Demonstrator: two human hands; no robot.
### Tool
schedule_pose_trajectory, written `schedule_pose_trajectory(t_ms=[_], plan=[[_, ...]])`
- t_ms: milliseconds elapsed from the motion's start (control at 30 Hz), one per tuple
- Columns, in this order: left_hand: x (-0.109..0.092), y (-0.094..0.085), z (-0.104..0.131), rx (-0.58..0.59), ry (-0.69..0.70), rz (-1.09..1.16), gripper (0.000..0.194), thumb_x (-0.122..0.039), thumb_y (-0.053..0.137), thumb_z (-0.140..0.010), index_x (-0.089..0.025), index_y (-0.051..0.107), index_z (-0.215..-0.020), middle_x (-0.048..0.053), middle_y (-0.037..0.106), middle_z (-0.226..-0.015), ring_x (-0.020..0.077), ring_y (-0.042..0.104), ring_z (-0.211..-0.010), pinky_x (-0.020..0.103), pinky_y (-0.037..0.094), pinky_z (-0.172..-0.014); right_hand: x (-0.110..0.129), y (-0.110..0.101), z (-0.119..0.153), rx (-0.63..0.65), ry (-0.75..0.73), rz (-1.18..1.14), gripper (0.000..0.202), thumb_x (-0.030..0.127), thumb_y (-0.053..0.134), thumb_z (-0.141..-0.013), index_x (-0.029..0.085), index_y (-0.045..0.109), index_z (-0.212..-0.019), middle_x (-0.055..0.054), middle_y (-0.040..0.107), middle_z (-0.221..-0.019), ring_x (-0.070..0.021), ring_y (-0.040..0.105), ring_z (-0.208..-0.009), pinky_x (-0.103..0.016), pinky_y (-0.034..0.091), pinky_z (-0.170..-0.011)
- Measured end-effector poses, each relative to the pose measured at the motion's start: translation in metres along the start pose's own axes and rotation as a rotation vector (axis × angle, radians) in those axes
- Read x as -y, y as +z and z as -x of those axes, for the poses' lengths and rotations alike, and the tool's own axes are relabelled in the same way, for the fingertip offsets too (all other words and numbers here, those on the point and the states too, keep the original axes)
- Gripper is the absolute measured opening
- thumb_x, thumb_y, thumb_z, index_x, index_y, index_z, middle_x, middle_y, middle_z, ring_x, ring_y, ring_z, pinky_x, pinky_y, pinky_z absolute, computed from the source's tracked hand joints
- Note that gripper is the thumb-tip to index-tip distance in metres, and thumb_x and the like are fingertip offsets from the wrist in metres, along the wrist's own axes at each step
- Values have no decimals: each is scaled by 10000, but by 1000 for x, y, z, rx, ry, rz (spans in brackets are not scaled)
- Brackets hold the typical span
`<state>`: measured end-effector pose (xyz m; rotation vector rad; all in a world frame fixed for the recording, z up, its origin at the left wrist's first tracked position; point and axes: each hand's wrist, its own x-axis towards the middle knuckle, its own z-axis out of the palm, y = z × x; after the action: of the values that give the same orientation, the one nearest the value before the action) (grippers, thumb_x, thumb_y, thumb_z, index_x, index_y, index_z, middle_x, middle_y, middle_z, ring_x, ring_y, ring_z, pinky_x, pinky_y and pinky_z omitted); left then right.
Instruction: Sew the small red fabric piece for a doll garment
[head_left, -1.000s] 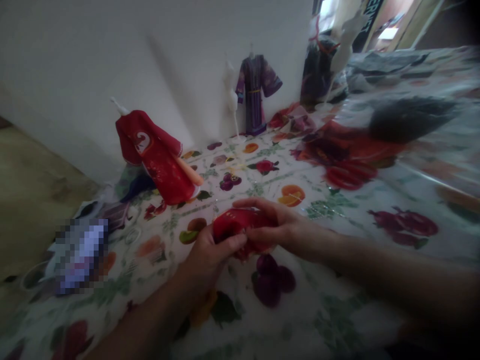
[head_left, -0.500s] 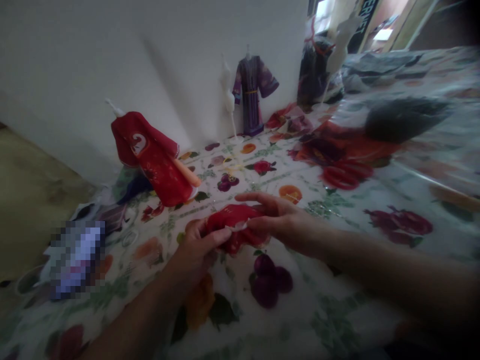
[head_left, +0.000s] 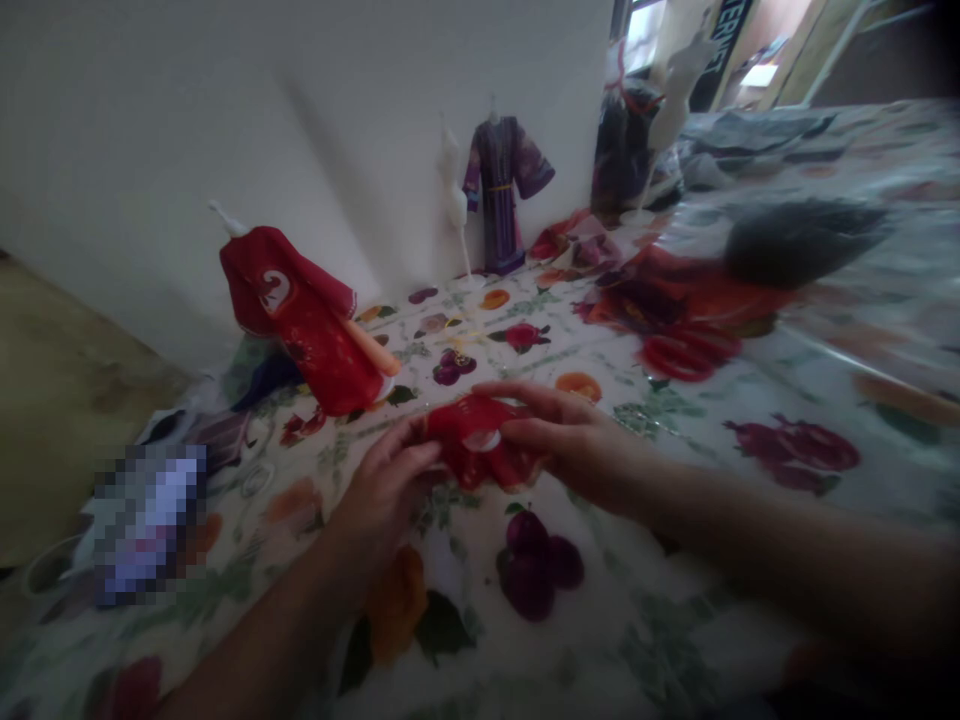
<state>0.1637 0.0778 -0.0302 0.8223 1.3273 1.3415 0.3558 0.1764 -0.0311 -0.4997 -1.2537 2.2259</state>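
Red gown (head_left: 311, 320): up on its stand (head_left: 235, 226), looks done from my end
Left hand (head_left: 394, 465): pinching the red cloth (head_left: 472, 425) by its left side
Red cloth: between both hands, on no stand, unfinished I'd say
Right hand (head_left: 574, 440): fingers gripping its right side

The cloth (head_left: 469, 462) is between left hand (head_left: 390, 475) and right hand (head_left: 581, 440), a gown (head_left: 315, 335) (on a mannequin (head_left: 235, 226)) behind, leftward.

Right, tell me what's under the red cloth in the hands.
The tablecloth shows around the red cloth, held by the left hand and right hand. What lies straight beneath cannot be seen, covered by the cloth and hands.
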Motion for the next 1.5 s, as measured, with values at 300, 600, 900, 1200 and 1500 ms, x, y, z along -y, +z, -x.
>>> schedule_pose_trajectory(t_ms=[300,600,900,1200,1500], plan=[[-10,16,31,-75,511,-626,84,-170,627,-915,-240,638,-870,-49,616,-789,90,560,-712,204,440,-650,-1,7,3,-57,-95,161,485,216,750,-822,186,571,-1271,35,645,-715,-115,628,-604,-241,506,-576],[-7,31,35,66,420,-600,113,-150,602,-929,-199,663,-847,-27,725,-812,106,659,-781,223,505,-753,-13,8,8,97,-28,67,516,232,732,-851,226,533,-1327,30,666,-755,-134,666,-628,-269,557,-602],[-6,25,32,93,265,-422,143,-265,575,-977,-202,629,-861,-16,670,-847,133,625,-805,265,488,-755,-17,5,6,126,-40,75,486,240,716,-880,239,541,-1333,21,681,-784,-140,685,-669,-269,570,-632],[-7,23,30,85,229,-397,130,-282,595,-952,-195,621,-858,-5,639,-835,136,589,-782,263,466,-708,-16,6,6,127,-41,34,481,230,734,-870,232,556,-1317,11,702,-825,-137,689,-673,-275,589,-644],[-10,27,34,4,315,-489,116,-216,592,-913,-205,602,-798,-20,600,-768,119,552,-719,240,460,-657,-13,7,7,108,-14,18,489,263,737,-848,255,556,-1302,4,714,-852,-174,721,-707,-344,609,-704]])
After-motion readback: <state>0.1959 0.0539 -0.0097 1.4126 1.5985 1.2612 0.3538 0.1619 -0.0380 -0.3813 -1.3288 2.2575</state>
